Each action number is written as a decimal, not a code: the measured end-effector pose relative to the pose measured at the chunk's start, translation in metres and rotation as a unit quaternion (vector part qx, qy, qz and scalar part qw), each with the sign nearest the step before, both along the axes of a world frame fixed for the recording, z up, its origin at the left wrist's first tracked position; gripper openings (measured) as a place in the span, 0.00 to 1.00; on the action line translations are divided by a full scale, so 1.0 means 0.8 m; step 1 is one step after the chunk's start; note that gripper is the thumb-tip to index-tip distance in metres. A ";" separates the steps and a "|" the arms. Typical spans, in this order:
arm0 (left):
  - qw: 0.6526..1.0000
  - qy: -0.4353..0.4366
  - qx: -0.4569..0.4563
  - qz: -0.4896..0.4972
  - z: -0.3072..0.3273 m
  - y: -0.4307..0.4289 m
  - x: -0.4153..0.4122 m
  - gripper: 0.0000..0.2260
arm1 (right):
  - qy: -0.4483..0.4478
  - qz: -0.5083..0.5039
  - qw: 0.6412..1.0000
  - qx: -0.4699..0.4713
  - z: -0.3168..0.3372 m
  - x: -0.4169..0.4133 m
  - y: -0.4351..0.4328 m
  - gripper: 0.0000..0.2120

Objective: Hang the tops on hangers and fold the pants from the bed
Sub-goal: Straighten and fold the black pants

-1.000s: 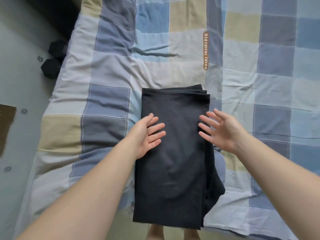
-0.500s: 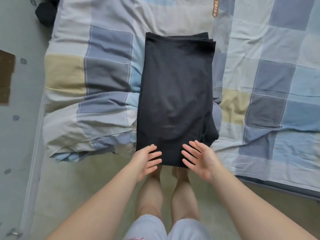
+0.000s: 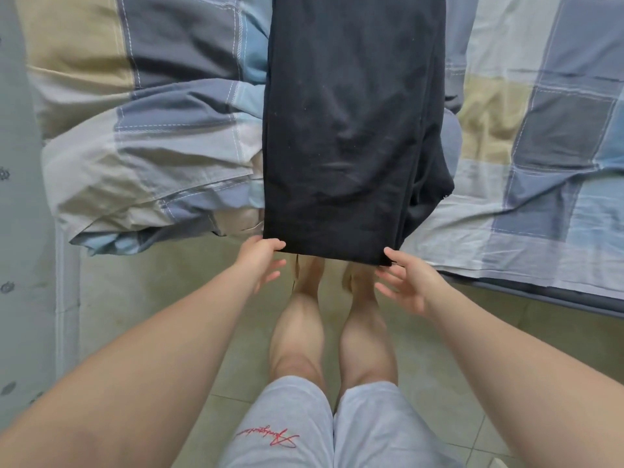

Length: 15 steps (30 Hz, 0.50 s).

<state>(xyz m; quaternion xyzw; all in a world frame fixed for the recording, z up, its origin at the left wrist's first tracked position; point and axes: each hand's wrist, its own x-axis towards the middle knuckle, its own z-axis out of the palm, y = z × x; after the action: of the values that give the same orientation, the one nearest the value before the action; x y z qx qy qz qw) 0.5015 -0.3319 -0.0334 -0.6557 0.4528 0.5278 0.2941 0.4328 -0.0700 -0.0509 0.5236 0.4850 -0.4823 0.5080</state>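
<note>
Pants | judged soft, light, limp (hem overhangs bed) | left hand, right hand unclenched, touching hem corners | advice: pinch both corners

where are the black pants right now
In the head view the black pants lie folded at top centre on the checked bedspread, their near end hanging past its edge, with the left hand and right hand at its corners.

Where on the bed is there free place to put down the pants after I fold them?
Free: the flat checked quilt right of the black pants, out to the picture's edge. Left of them the quilt is bunched into folds, so uneven. The near hem is crowded by the left hand and right hand.
</note>
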 end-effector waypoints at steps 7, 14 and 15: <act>1.000 0.009 -0.006 -0.019 0.020 -0.004 0.003 0.09 | 0.000 0.025 1.000 0.007 0.023 -0.003 0.001 0.14; 0.999 0.027 -0.018 -0.038 0.057 0.002 0.017 0.06 | 0.036 -0.020 0.999 -0.010 0.075 -0.015 0.006 0.08; 0.999 0.033 -0.026 -0.033 0.066 0.003 0.016 0.06 | 0.043 -0.025 0.999 -0.007 0.085 -0.020 0.005 0.07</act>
<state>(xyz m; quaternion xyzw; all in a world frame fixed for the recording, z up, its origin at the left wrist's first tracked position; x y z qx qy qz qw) 0.5145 -0.3293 0.0192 -0.6302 0.4968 0.5273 0.2791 0.4167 -0.0661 0.0171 0.5105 0.4898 -0.5205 0.4780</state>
